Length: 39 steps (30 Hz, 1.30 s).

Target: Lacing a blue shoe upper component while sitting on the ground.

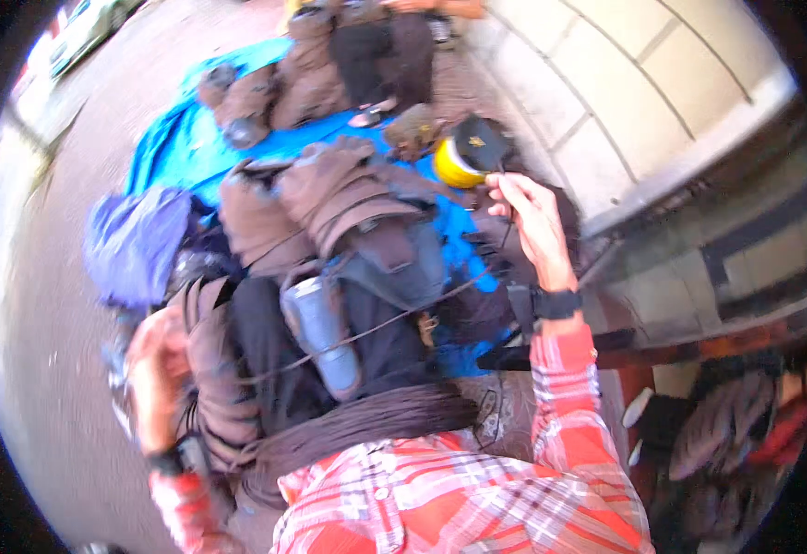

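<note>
My right hand is raised with thumb and fingertips pinched on a thin dark strip or cord. Just beyond those fingertips is a round yellow-and-black thing. Motion smears my left hand, which is low beside a brown fabric bundle; its fingers cannot be made out. A long blue-grey item, pale at one end and perhaps a shoe, lies across dark cloth at my lap. Over it runs a thin line, slanting up toward the right; whether it joins the strip in my fingers is unclear.
Brown bags or bundles sit on a blue tarp, with a purple cloth to their left. More dark bundles stand farther off. A pale tiled wall and dark glossy ledge border the right side.
</note>
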Each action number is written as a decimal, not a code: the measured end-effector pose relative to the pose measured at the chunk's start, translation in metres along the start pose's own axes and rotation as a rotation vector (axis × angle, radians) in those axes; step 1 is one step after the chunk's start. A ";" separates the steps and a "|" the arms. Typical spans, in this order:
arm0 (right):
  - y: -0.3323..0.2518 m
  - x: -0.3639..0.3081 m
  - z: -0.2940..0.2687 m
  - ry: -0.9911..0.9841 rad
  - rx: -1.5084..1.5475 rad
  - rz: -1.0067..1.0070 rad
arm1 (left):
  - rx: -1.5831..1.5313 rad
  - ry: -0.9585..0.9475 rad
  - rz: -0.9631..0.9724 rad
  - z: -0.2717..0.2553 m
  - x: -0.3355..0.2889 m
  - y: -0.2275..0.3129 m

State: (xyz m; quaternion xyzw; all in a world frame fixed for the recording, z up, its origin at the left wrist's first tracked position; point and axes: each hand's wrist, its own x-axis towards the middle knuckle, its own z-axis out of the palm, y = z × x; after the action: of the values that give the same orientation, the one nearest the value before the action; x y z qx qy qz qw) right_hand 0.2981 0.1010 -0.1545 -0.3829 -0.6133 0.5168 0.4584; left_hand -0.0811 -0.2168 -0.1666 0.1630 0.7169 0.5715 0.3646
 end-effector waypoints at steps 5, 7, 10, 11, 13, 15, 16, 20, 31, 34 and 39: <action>0.024 -0.080 0.085 -0.481 -0.225 0.120 | 0.325 -0.331 0.361 0.102 0.003 -0.061; 0.067 -0.103 0.116 -0.610 -0.279 0.126 | 0.498 -0.267 0.537 0.107 0.011 -0.094; 0.102 -0.114 0.142 -0.610 -0.469 -0.363 | 0.691 -0.227 0.577 0.110 0.012 -0.111; 0.103 -0.114 0.148 -0.569 -0.454 -0.411 | 0.669 -0.240 0.618 0.111 0.011 -0.114; 0.106 -0.117 0.148 -0.585 -0.469 -0.277 | 0.743 -0.263 0.562 0.108 0.005 -0.116; 0.105 -0.131 0.145 -0.619 -0.448 -0.077 | 0.742 -0.261 0.499 0.107 -0.010 -0.126; 0.107 -0.140 0.143 -0.619 -0.458 -0.055 | 0.740 -0.257 0.449 0.108 -0.015 -0.129; 0.108 -0.143 0.136 -0.607 -0.498 0.104 | 0.776 -0.180 0.396 0.117 -0.017 -0.125; 0.101 -0.140 0.136 -0.623 -0.602 -0.093 | 0.869 -0.081 0.437 0.132 -0.015 -0.135; 0.104 -0.139 0.136 -0.637 -0.578 -0.080 | 0.833 -0.066 0.435 0.133 -0.016 -0.137; 0.107 -0.137 0.135 -0.667 -0.594 -0.125 | 0.856 -0.080 0.460 0.137 -0.017 -0.137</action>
State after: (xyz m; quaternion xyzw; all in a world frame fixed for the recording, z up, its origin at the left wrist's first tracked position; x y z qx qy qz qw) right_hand 0.2078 -0.0484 -0.2891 -0.2725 -0.8712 0.3851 0.1360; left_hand 0.0528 -0.1717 -0.3003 0.4743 0.8183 0.2847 0.1561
